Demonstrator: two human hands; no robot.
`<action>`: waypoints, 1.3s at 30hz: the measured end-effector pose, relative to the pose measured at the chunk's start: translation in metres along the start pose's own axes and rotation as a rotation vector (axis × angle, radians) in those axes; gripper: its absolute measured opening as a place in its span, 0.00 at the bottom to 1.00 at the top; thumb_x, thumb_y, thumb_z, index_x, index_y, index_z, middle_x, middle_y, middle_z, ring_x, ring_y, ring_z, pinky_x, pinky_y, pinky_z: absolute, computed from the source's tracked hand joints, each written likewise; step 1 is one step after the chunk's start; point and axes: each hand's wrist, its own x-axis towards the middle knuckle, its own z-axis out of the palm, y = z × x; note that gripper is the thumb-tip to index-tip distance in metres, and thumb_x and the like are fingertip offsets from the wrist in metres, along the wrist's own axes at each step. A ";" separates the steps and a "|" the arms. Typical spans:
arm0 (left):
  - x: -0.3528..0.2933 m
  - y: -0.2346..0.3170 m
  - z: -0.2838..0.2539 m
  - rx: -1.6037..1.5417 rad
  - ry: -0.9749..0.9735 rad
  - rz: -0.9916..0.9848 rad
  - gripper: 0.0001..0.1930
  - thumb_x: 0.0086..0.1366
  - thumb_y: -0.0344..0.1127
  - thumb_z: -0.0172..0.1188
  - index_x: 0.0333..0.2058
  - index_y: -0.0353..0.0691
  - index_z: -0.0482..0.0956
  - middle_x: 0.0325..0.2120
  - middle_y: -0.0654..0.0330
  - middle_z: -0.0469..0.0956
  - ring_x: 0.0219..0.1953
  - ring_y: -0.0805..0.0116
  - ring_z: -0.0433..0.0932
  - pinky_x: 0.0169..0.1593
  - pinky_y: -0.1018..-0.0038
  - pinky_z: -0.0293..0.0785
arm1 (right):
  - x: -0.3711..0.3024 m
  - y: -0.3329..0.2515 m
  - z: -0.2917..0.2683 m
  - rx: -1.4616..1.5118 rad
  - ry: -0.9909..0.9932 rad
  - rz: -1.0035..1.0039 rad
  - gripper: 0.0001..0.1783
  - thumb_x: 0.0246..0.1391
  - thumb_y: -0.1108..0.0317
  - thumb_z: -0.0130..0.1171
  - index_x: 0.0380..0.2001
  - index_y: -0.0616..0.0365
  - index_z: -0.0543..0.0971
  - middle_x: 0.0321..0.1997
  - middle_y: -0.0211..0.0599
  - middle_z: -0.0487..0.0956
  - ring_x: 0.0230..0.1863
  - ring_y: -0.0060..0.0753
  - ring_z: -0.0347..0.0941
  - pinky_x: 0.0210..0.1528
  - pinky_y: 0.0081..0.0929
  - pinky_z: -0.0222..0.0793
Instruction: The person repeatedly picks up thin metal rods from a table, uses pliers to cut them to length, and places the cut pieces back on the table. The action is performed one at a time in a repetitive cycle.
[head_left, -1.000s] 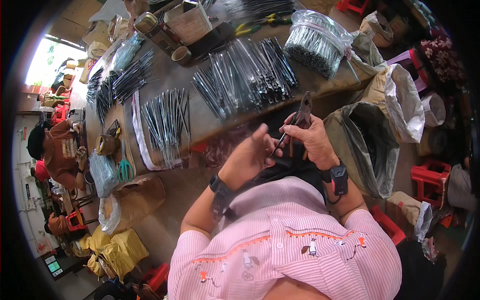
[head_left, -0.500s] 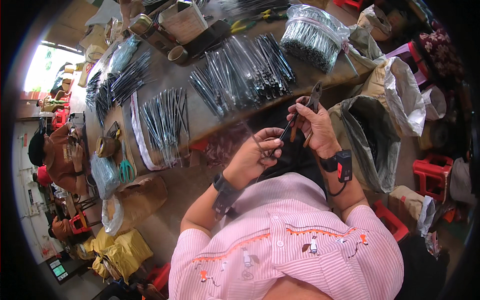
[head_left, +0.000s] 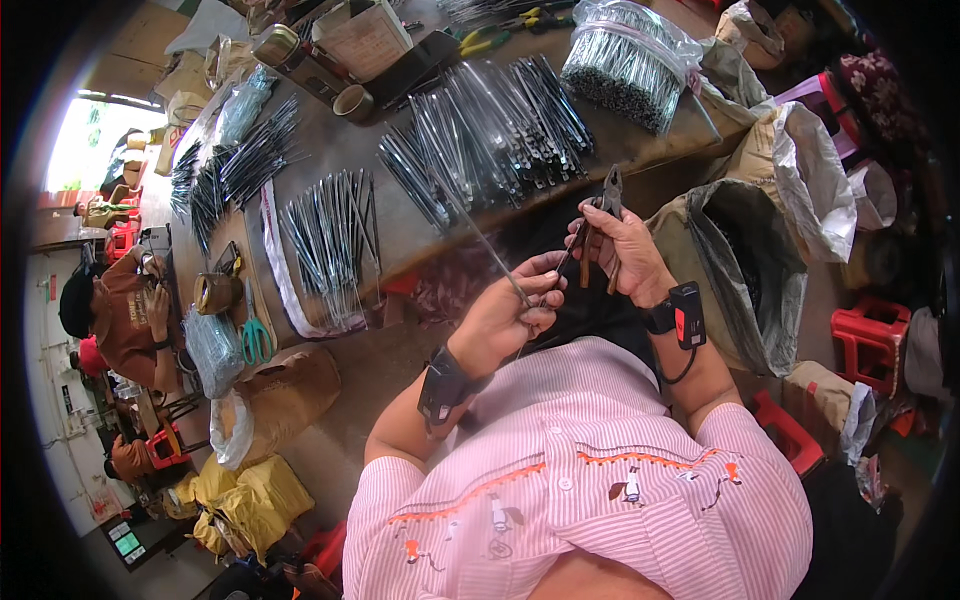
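My left hand is closed around a long thin metal rod, which slants up and away toward the table. My right hand grips a pair of pliers, jaws pointing away from me and brown handles hanging below the palm. A thin dark piece spans the gap between both hands' fingertips; whether it joins the rod I cannot tell. Beyond the hands, a wide spread of metal rods lies along the table edge. A smaller pile of rods lies to its left.
On the table stand a plastic-wrapped rod bundle, a cardboard box and yellow-handled pliers. Teal-handled scissors are at the left. An open grey sack is right of my right hand, a red stool beyond. A co-worker sits far left.
My right hand and the pliers have shifted a little left, and the pliers stand more upright. The rod in my left hand now reaches farther up, over the table edge.
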 end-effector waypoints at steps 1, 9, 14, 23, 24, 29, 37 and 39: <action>0.001 0.000 -0.001 -0.014 -0.007 -0.002 0.18 0.65 0.24 0.54 0.54 0.41 0.71 0.33 0.61 0.74 0.22 0.83 0.64 0.19 0.89 0.57 | 0.000 0.000 0.000 0.002 -0.004 0.003 0.10 0.58 0.65 0.59 0.41 0.56 0.74 0.33 0.39 0.79 0.34 0.34 0.78 0.36 0.29 0.75; 0.006 -0.001 -0.009 -0.062 -0.005 -0.013 0.18 0.65 0.24 0.53 0.54 0.40 0.70 0.33 0.60 0.74 0.22 0.83 0.65 0.19 0.89 0.57 | 0.003 0.004 -0.001 -0.019 0.023 0.023 0.10 0.59 0.65 0.58 0.40 0.56 0.74 0.33 0.38 0.80 0.33 0.32 0.78 0.35 0.28 0.76; 0.008 -0.001 -0.012 -0.039 0.013 -0.017 0.19 0.65 0.23 0.53 0.55 0.40 0.70 0.33 0.60 0.74 0.23 0.82 0.65 0.19 0.89 0.57 | 0.002 0.004 -0.001 -0.013 0.002 0.033 0.10 0.59 0.64 0.58 0.40 0.56 0.73 0.33 0.38 0.80 0.32 0.32 0.78 0.35 0.28 0.76; 0.010 0.000 -0.012 -0.029 0.030 -0.022 0.17 0.64 0.23 0.54 0.52 0.40 0.71 0.32 0.60 0.73 0.23 0.80 0.67 0.19 0.88 0.57 | -0.001 0.001 0.001 -0.044 -0.012 0.015 0.10 0.59 0.64 0.58 0.40 0.56 0.73 0.33 0.38 0.80 0.32 0.33 0.79 0.34 0.28 0.76; 0.011 0.000 -0.011 -0.027 0.034 -0.024 0.17 0.63 0.23 0.54 0.51 0.40 0.71 0.32 0.60 0.73 0.23 0.80 0.67 0.19 0.88 0.57 | -0.002 0.001 0.001 -0.048 -0.017 0.007 0.10 0.59 0.64 0.58 0.41 0.56 0.73 0.32 0.38 0.80 0.32 0.33 0.79 0.34 0.28 0.76; 0.011 -0.002 -0.007 0.038 0.072 -0.015 0.17 0.63 0.24 0.56 0.50 0.40 0.71 0.31 0.64 0.73 0.23 0.81 0.67 0.18 0.88 0.57 | -0.006 -0.003 0.003 -0.080 -0.029 -0.026 0.11 0.60 0.63 0.57 0.41 0.56 0.73 0.32 0.38 0.79 0.32 0.34 0.79 0.33 0.28 0.76; 0.006 -0.008 0.002 0.253 0.097 0.025 0.15 0.62 0.28 0.60 0.48 0.40 0.73 0.26 0.70 0.72 0.20 0.84 0.65 0.20 0.88 0.57 | -0.014 -0.011 0.001 -0.072 -0.113 -0.087 0.11 0.59 0.65 0.58 0.42 0.59 0.73 0.34 0.43 0.78 0.33 0.37 0.78 0.34 0.31 0.76; 0.006 -0.009 0.003 0.314 0.100 0.056 0.14 0.61 0.29 0.61 0.46 0.40 0.74 0.25 0.71 0.71 0.19 0.84 0.64 0.20 0.88 0.57 | -0.017 -0.010 -0.002 -0.121 -0.115 -0.124 0.13 0.61 0.63 0.55 0.42 0.61 0.73 0.35 0.43 0.79 0.34 0.36 0.79 0.35 0.30 0.76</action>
